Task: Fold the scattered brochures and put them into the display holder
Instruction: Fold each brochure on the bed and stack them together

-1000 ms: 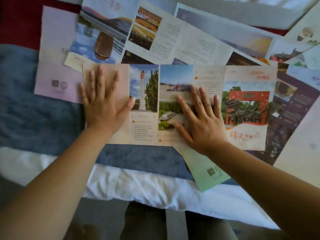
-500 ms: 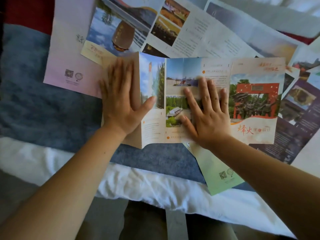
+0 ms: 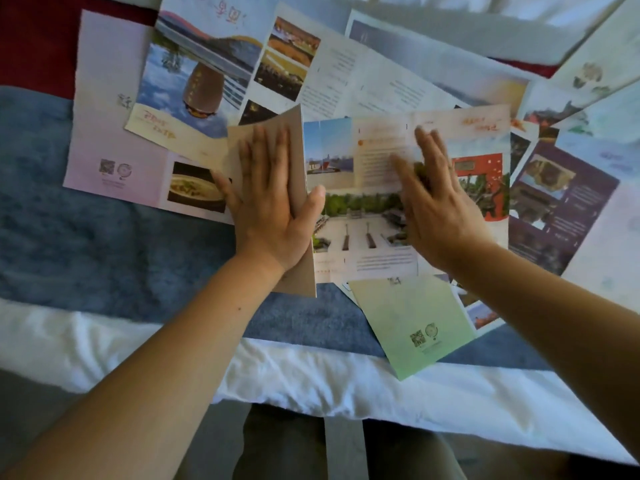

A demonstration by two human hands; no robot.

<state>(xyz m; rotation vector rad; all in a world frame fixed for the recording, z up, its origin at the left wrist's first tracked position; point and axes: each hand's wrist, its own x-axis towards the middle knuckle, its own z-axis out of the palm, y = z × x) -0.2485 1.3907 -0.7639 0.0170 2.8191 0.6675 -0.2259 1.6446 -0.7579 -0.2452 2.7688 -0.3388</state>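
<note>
A long brochure with a red gate picture (image 3: 363, 216) lies spread in front of me on a blue blanket (image 3: 104, 244). Its tan left panel (image 3: 298, 161) stands lifted and swung over toward the right. My left hand (image 3: 270, 202) lies flat against that panel's back, thumb hooked round its edge. My right hand (image 3: 436, 202) hovers, blurred, over the brochure's middle with fingers spread and nothing held. No display holder is in view.
Several other unfolded brochures lie scattered around: a pink one (image 3: 114, 109) at left, a green one (image 3: 415, 323) near the front, a dark purple one (image 3: 561, 202) at right, pale ones (image 3: 363, 77) behind. White bedding (image 3: 311, 375) runs along the near edge.
My left hand has swung the tan left panel up and over to the right, uncovering inner pages. My right hand has lifted from pressing the middle and shifted right.
</note>
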